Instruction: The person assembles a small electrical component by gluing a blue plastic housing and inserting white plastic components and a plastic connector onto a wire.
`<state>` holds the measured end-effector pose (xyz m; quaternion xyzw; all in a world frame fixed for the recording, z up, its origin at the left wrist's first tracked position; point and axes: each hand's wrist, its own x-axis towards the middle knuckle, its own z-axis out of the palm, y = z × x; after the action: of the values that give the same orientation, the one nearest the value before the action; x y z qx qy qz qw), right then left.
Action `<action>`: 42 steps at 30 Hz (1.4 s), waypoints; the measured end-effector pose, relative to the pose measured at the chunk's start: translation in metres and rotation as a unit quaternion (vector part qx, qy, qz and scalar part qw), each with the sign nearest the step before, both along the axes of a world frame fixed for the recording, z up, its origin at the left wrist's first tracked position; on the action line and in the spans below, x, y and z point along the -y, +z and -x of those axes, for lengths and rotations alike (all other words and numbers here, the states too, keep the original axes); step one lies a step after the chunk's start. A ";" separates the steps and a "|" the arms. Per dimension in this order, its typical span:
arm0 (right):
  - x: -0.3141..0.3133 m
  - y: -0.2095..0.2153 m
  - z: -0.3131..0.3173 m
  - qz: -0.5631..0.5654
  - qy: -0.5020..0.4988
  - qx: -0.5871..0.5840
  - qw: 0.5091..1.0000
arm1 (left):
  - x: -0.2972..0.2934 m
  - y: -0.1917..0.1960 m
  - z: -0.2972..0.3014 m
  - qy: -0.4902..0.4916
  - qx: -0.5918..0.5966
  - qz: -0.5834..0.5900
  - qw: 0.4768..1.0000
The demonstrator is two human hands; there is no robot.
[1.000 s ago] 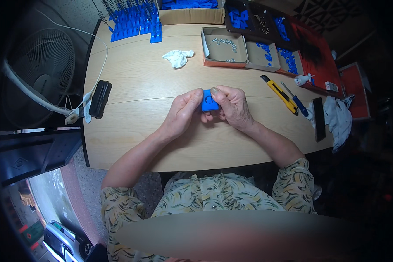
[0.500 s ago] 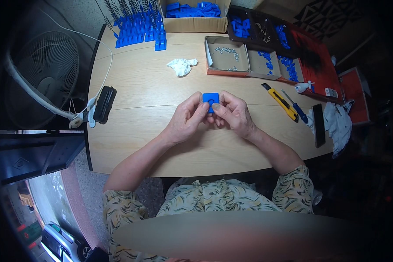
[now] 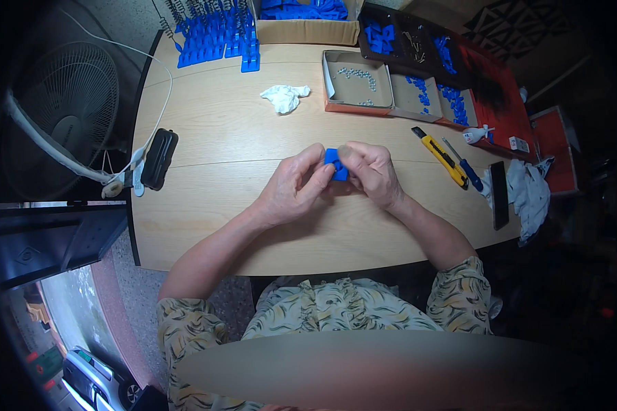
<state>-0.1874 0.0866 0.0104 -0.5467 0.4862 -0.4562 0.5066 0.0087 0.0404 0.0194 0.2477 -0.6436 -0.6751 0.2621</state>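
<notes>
A small blue plastic piece (image 3: pixel 336 164), flat and roughly square, is held up between my two hands above the middle of the wooden table (image 3: pixel 206 226). My left hand (image 3: pixel 291 185) pinches its left side, the thumb lying across the near part. On the other side my right hand (image 3: pixel 373 175) grips it, with the thumb at its upper right corner. Fingers cover much of the piece, and its underside is hidden. Beyond the hands lies a crumpled white tissue (image 3: pixel 284 98).
Shallow boxes (image 3: pixel 358 109) of small nuts and blue parts stand at the back right, near a dark tray (image 3: pixel 408 65). At right lie a yellow cutter (image 3: pixel 440 157), a screwdriver (image 3: pixel 463 164) and a phone (image 3: pixel 500 195). Blue assemblies with springs (image 3: pixel 206 44), a cardboard box (image 3: pixel 307 32) and a fan (image 3: pixel 72 123) stand farther left.
The blue piece has turned and shows narrower between my fingers. My right thumb has moved up to its upper corner, and the right fingers have curled in more.
</notes>
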 end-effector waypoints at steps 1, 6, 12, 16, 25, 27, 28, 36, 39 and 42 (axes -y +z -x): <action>0.002 -0.002 -0.003 0.066 0.000 -0.094 0.993 | 0.000 -0.002 0.000 -0.001 0.001 -0.002 1.000; 0.005 0.001 -0.005 0.036 -0.011 -0.017 0.999 | 0.006 -0.011 0.000 0.010 0.043 0.092 0.995; 0.000 -0.008 0.002 -0.020 0.059 0.183 0.981 | -0.009 0.002 0.007 0.047 -0.166 -0.029 0.985; -0.003 -0.015 0.003 -0.030 0.081 0.237 0.968 | -0.008 0.006 0.003 0.033 -0.139 -0.005 0.990; 0.001 -0.002 -0.008 -0.029 0.090 0.167 0.981 | 0.006 0.004 -0.008 0.058 -0.020 0.276 0.959; 0.000 -0.002 -0.009 -0.019 0.075 0.160 0.984 | 0.007 0.003 -0.009 0.067 -0.028 0.296 0.953; 0.000 -0.003 -0.008 -0.019 0.074 0.153 0.985 | 0.006 0.003 -0.008 0.067 -0.029 0.296 0.952; 0.000 -0.001 -0.009 -0.028 0.072 0.151 0.985 | 0.008 0.004 -0.009 0.076 0.003 0.279 0.957; 0.001 -0.001 -0.011 -0.026 0.056 0.121 0.991 | 0.008 0.002 -0.008 0.058 -0.024 0.216 0.974; -0.001 -0.004 -0.009 0.017 -0.016 0.069 0.997 | 0.006 -0.002 -0.006 0.045 -0.061 0.063 0.995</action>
<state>-0.1781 0.0872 0.0067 -0.5140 0.4511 -0.5094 0.5223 0.0144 0.0342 0.0178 0.2178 -0.6557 -0.6349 0.3457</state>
